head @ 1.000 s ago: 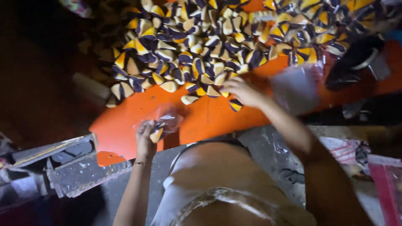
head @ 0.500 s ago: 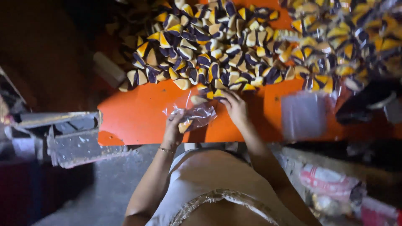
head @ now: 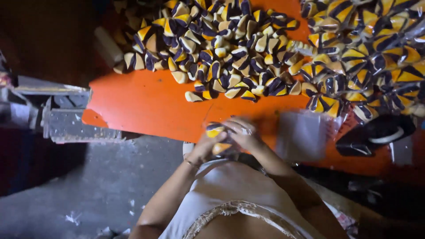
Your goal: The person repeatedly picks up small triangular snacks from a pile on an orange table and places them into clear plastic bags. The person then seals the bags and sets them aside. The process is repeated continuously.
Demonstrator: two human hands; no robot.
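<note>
Head: glossy wedge-shaped sweets [head: 216, 138], crinkly bag [head: 228, 148].

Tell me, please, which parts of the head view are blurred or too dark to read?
In the head view, both hands and the clear bags are motion-blurred; the left side and floor sit in deep shadow; the sweets on the orange table are lit and fairly sharp.
</note>
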